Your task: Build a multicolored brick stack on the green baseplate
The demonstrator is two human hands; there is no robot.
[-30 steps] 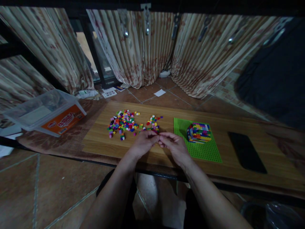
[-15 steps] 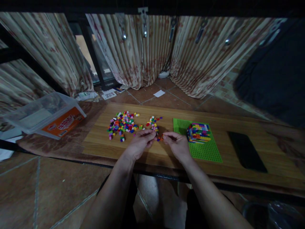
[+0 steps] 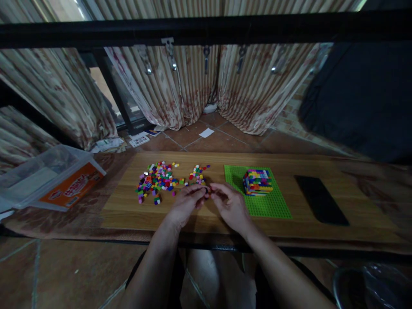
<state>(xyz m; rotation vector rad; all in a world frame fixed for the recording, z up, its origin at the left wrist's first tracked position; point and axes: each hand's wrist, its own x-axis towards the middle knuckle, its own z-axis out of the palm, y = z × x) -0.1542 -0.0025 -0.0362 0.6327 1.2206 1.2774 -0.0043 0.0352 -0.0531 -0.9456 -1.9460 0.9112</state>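
Observation:
My left hand (image 3: 187,201) pinches a small dark toy brick (image 3: 206,190) between thumb and forefinger. Close against it, my right hand (image 3: 231,202) has its thumb and fingertips closed on a small reddish toy brick, mostly covered by the fingers. The fingertips of both hands nearly meet above the wooden board. Just behind them lies a small group of loose bricks (image 3: 196,171). To the right, a block-shaped build of many-coloured bricks (image 3: 257,182) stands on a green baseplate (image 3: 270,209).
A larger heap of loose bricks (image 3: 161,176) spreads over the left of the wooden board (image 3: 125,214). A clear plastic box (image 3: 38,171) with an orange label stands beyond its left end. A black phone-like slab (image 3: 322,200) lies right of the baseplate. A dark rail (image 3: 206,32) crosses above.
My hands have come closer together, bringing their fingertips almost into contact. The head view has shifted, so the board appears lower and further left. The brick build stays put on its baseplate.

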